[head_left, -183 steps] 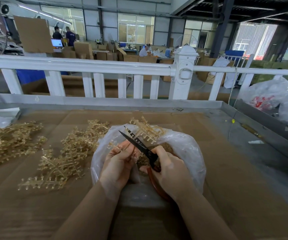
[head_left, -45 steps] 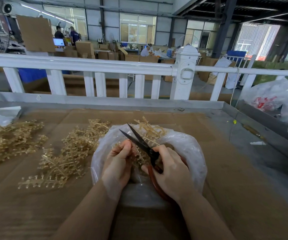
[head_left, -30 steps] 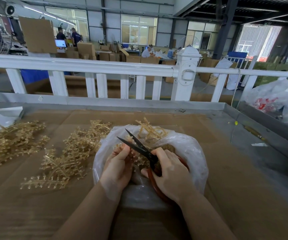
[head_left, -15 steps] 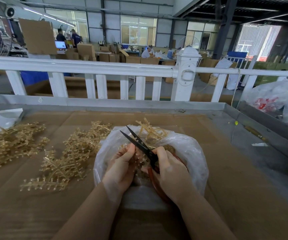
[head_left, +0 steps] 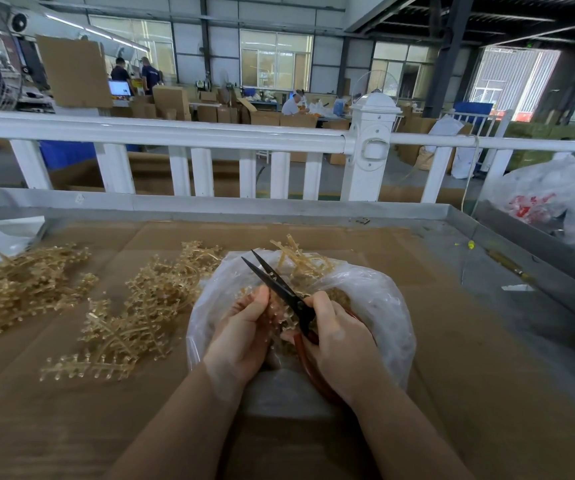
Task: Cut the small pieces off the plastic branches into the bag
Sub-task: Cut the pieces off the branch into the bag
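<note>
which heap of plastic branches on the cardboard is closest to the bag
The middle heap, whose right edge reaches the bag; the other heap lies far left.

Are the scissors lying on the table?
No, the right hand holds the scissors up over the plastic bag, while the left hand holds a plastic branch.

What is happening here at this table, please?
A person trims small pieces off a plastic branch over an open clear bag. The left hand holds the branch above the bag's mouth, and the right hand works red-handled scissors, their blades slightly apart. Bare stems stick out at the bag's far edge. More branches lie in piles on the cardboard to the left.
</note>
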Available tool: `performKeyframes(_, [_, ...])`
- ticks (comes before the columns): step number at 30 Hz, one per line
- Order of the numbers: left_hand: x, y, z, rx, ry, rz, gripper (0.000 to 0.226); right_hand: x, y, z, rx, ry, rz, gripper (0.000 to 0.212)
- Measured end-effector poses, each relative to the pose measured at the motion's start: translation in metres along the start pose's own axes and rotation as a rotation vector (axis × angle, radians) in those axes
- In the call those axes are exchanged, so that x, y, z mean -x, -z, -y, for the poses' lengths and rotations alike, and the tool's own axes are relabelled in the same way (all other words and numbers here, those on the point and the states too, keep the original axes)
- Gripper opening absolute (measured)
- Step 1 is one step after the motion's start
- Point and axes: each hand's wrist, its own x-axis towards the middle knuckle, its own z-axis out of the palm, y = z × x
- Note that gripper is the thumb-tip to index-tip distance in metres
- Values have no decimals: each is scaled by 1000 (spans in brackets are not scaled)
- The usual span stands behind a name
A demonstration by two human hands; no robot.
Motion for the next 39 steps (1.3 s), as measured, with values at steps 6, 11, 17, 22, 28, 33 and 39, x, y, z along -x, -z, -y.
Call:
performKeyframes(6, [0,-1,-1,-37,9,4,34,0,-1,0,-39,-10,-48,40])
performKeyframes(11, [1,-3,0,-94,-12,-11,37,0,-1,-1,-30,-10,-57,43])
performKeyframes(17, [3,-6,0,-80,-8,-43,37,-1,1,-1,1,-17,-28,38])
performKeyframes(22, [7,-9,-2,-50,-1,-32,36,-2,1,-1,24,-18,4,35])
performKeyframes(28, [7,-11,-2,-63,0,-39,41,-2,-1,-2,17,-26,5,35])
performKeyframes(33, [5,-9,1,-31,-24,-82,38,0,-3,-2,18,-19,-42,37])
performKeyframes(39, [1,-4,2,9,-37,-82,18,2,-1,-3,-28,12,-86,45])
